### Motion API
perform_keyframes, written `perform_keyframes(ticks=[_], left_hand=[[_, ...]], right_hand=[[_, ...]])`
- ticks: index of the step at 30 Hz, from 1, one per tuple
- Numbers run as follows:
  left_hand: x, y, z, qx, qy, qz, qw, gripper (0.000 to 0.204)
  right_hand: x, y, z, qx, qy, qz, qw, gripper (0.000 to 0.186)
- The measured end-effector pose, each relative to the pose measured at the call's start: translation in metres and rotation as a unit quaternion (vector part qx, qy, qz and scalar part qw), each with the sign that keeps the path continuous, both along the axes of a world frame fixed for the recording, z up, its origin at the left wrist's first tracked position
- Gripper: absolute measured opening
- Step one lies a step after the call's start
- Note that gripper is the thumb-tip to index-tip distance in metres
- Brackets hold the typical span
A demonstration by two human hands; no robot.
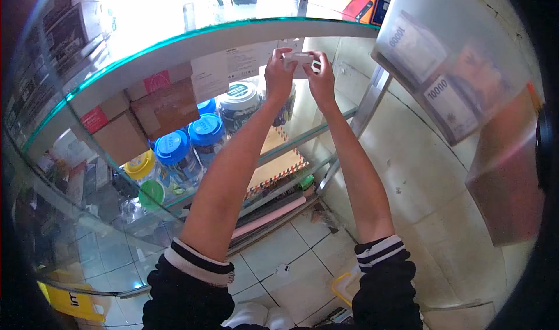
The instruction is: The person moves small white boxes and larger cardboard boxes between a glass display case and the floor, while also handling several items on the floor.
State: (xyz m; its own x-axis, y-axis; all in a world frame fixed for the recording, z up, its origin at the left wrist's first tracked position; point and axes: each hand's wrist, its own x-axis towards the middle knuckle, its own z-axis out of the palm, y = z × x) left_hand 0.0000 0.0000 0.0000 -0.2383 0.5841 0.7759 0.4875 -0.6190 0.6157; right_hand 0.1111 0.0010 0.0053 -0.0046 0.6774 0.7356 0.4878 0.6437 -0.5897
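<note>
Both my arms reach forward to the display case. My left hand (279, 77) and my right hand (321, 81) grip a small white box (299, 57) from either side, fingers bent around its ends. What the box contains cannot be made out. Just behind it stand white printed boxes (243, 62) on a shelf. Below and left of my hands sits a large clear jar with a white-and-green lid (239, 93). My left forearm passes in front of several items on the lower shelves.
Jars with blue lids (206, 128) and a yellow lid (140, 164) stand near brown cartons (165, 106). The case's glass top edge (192, 34) curves across above. At right hangs a translucent holder (402, 7) with banknotes. A striped-edge envelope (273, 170) lies below.
</note>
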Motion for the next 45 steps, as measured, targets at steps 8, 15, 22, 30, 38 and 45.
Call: perform_keyframes(ticks=[8, 15, 22, 30, 38, 45], left_hand=[[0.024, -0.103, -0.005, 0.103, -0.117, -0.083, 0.984, 0.034], [0.028, -0.230, -0.023, 0.108, -0.153, -0.257, 0.948, 0.037], [0.089, -0.399, -0.078, -0.019, -0.208, -0.480, 0.852, 0.037], [0.154, -0.584, -0.184, -0.067, 0.050, -0.597, 0.798, 0.033], [0.197, -0.724, -0.335, -0.284, 0.218, -0.720, 0.594, 0.034], [0.237, -0.763, -0.433, -0.169, 0.392, -0.708, 0.562, 0.022]], right_hand=[[-0.004, -0.118, 0.001, 0.061, 0.181, 0.056, 0.980, 0.034], [0.011, -0.263, -0.018, 0.067, 0.175, 0.001, 0.982, 0.032], [0.066, -0.470, -0.068, 0.034, 0.151, -0.146, 0.977, 0.036], [0.117, -0.725, -0.160, -0.140, 0.009, -0.438, 0.888, 0.034], [0.124, -0.889, -0.325, -0.242, 0.088, -0.566, 0.783, 0.036], [0.133, -0.921, -0.457, -0.282, 0.141, -0.616, 0.722, 0.034]])
